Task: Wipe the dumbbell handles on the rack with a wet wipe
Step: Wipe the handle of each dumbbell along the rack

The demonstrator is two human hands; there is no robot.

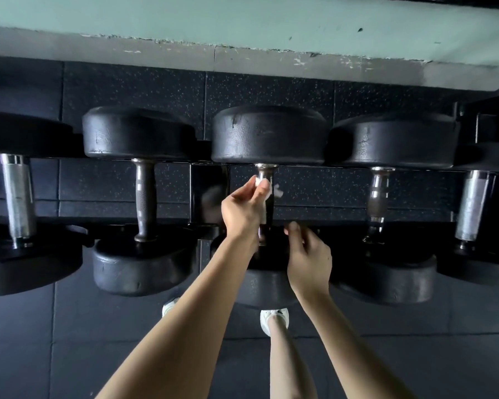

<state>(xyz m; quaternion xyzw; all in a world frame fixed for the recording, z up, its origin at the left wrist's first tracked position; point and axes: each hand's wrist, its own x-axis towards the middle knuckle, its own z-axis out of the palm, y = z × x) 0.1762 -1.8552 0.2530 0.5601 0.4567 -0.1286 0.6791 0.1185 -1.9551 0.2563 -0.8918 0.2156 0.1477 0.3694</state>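
Observation:
Several black dumbbells lie side by side on a dark rack (314, 218). My left hand (242, 210) pinches a small white wet wipe (264, 184) against the far end of the middle dumbbell's metal handle (267, 208). My right hand (307, 254) hovers by the near end of that handle, over the near head (260, 286), fingers loosely curled and holding nothing. The middle dumbbell's far head (268, 133) is in full view. Other handles stand to the left (145, 197) and right (378, 197).
Chrome-handled dumbbells sit at the far left (18, 197) and far right (471, 205). Speckled black rubber flooring (127, 90) lies behind the rack, under a pale green wall (242, 21). My white shoes (272, 319) stand on dark mats below the rack.

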